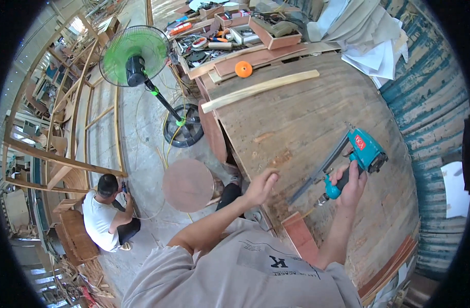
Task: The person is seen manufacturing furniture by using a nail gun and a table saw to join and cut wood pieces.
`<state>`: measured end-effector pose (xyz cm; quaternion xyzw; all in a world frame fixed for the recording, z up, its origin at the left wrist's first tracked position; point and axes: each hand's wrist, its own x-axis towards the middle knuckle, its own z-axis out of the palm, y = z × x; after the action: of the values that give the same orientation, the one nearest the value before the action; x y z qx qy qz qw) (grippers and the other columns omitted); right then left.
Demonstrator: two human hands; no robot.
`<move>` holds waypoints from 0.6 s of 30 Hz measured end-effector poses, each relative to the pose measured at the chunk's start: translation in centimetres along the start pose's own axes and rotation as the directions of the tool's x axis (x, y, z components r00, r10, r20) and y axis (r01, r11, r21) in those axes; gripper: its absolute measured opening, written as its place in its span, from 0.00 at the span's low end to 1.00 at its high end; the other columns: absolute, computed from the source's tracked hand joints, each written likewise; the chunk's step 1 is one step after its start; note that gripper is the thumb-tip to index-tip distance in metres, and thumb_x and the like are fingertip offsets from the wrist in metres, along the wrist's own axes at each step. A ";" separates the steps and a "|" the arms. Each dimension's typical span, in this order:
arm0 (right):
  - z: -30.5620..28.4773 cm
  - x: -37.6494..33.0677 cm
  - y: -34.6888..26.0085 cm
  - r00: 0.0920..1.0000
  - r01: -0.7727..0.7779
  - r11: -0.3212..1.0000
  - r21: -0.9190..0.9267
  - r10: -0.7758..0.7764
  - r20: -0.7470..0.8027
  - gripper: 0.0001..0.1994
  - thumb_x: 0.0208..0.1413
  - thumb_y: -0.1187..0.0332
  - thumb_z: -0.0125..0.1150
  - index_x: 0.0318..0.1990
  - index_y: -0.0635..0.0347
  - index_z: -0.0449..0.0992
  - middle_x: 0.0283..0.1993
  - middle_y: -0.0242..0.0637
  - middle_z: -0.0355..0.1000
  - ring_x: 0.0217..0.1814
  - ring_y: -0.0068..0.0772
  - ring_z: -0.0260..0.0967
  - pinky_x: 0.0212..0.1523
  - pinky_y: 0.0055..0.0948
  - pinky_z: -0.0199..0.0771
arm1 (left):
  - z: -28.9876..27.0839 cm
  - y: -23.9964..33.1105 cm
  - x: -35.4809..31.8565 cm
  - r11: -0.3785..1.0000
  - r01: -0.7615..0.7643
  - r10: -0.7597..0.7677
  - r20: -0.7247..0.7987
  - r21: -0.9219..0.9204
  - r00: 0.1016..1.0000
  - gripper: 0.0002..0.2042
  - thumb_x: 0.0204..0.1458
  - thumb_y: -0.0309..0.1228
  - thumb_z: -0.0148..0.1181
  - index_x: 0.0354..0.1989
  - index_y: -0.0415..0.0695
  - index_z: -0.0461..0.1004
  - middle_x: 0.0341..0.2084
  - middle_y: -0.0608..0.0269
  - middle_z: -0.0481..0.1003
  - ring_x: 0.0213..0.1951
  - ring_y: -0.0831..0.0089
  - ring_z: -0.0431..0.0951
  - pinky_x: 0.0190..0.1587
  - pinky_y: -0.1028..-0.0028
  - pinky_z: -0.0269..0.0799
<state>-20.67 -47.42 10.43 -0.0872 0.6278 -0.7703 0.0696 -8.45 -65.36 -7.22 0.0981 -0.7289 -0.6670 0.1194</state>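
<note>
Right hand [351, 184]: fingers wrapped round the grip of the teal nail gun [369, 152], positioned over the bench [317, 113]; contact between gun and bench cannot be determined. Left hand [261, 188]: fingers loosely curled near the bench's left edge; whether they hold anything cannot be told. A batten [260, 90] lies across the bench's far part, an orange disc [243, 69] beyond it.

wood strip [260, 92] on workbench [306, 120], beyond nail gun [367, 149]; fan [135, 71] left of workbench.
</note>
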 end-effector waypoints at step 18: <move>5.5 26.1 24.6 0.747 -0.660 0.629 -0.410 0.606 -0.273 0.14 0.58 0.60 0.57 0.27 0.59 0.66 0.12 0.30 0.61 0.09 0.24 0.59 0.11 0.26 0.61 | -29.5 -6.6 48.6 0.975 0.020 0.090 -0.477 0.221 0.874 0.17 0.62 0.37 0.46 0.34 0.33 0.74 0.27 0.51 0.77 0.32 0.66 0.77 0.38 0.69 0.71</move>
<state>-44.92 -63.27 -11.39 0.1668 0.7918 -0.5180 0.2775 -45.83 -108.62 -9.29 0.2613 -0.7465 -0.5342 0.2985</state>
